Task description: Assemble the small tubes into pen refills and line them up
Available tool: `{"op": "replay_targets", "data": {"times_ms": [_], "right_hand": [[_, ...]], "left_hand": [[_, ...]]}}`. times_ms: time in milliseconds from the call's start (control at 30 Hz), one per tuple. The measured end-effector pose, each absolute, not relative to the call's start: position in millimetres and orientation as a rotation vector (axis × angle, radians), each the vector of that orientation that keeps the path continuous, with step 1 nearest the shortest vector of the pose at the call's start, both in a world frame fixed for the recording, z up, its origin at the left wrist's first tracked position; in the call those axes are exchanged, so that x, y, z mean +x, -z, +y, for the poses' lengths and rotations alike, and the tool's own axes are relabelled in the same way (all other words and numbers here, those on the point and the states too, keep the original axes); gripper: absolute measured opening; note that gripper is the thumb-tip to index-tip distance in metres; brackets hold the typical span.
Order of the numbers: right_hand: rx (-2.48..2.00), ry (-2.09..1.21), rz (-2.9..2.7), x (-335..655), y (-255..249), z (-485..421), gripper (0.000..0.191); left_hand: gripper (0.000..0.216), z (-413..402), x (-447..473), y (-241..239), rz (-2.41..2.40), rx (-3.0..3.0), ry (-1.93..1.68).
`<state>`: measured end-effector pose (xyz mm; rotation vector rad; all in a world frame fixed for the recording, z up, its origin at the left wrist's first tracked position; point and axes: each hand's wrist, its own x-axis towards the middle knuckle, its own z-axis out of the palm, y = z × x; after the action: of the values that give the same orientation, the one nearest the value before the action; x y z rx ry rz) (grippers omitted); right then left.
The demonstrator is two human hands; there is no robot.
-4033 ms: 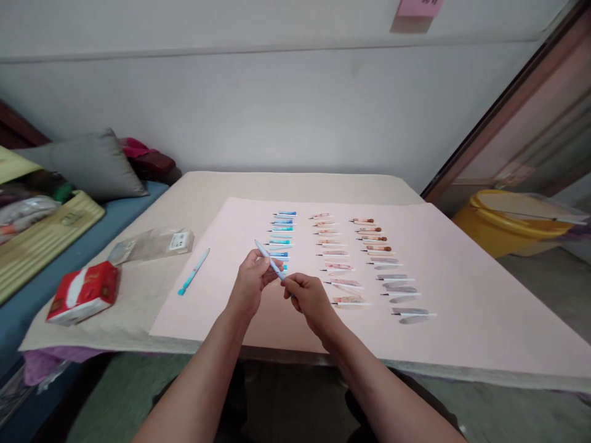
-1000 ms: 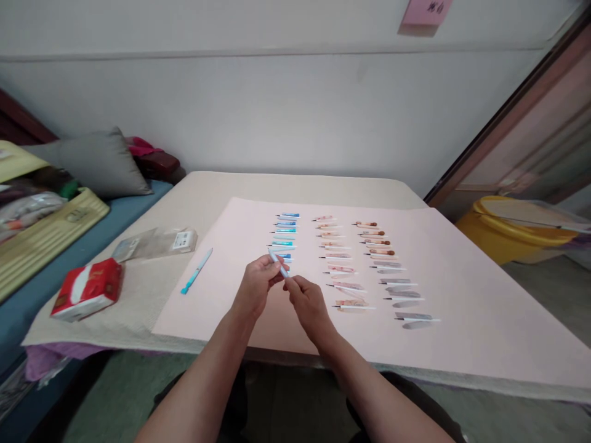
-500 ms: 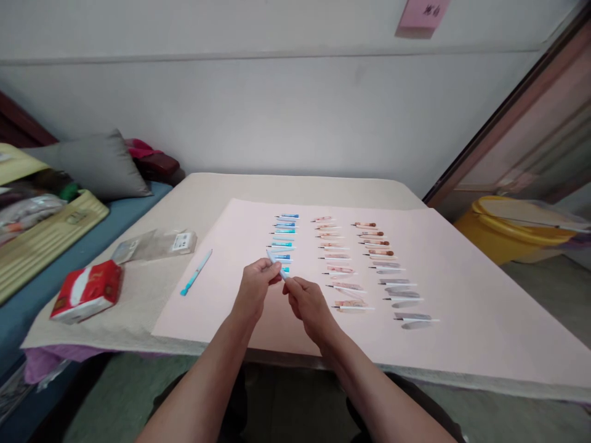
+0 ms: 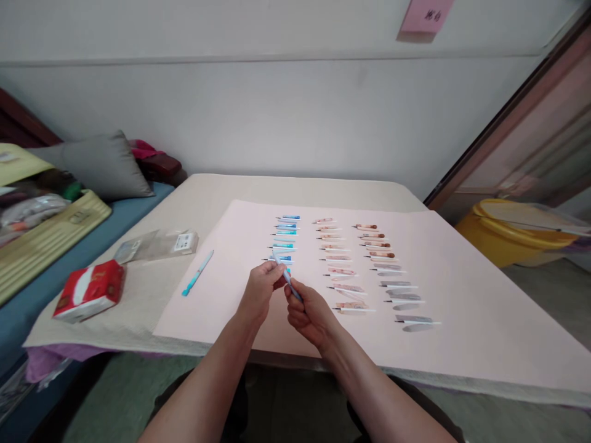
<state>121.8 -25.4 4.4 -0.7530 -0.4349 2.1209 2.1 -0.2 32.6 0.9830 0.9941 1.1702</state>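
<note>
A slim light-blue pen (image 4: 287, 277) is held above the pink sheet, its tip pointing up and left. My left hand (image 4: 265, 283) pinches it near the upper end, and my right hand (image 4: 308, 307) grips the lower end. Both sets of fingers are closed on it. Just behind my hands runs a column of blue pen pieces (image 4: 285, 232) with thin refills, partly hidden by my fingers. Farther right lie a column of pale pink pen pieces (image 4: 339, 271) and one of brown pen pieces (image 4: 381, 245) and grey pen pieces (image 4: 404, 296). A blue pen (image 4: 198, 272) lies alone to the left.
The pink sheet (image 4: 462, 295) covers much of the cloth-covered table (image 4: 295, 186). At the table's left are a red tissue pack (image 4: 99, 286) and clear plastic packaging (image 4: 159, 245). A yellow bin (image 4: 503, 231) stands at the right, and a wall (image 4: 295, 117) rises behind.
My right hand has shifted slightly down and right along the pen, and more of the pen shows between my hands. The pieces on the sheet keep their places.
</note>
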Motion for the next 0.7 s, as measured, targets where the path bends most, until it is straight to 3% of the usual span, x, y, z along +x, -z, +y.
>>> {"op": "replay_targets", "data": {"times_ms": [233, 700], "right_hand": [[-0.927, -1.946, -0.330, 122.1, -3.1, -23.5, 0.034], [-1.018, -1.749, -0.093, 126.5, 7.4, -19.2, 0.032]], "left_hand": [[0.024, -1.7, 5.2, -30.9, 1.050, 0.982, -1.190], [0.024, -1.1, 6.9, -27.1, 1.116, 1.014, -1.159]]}}
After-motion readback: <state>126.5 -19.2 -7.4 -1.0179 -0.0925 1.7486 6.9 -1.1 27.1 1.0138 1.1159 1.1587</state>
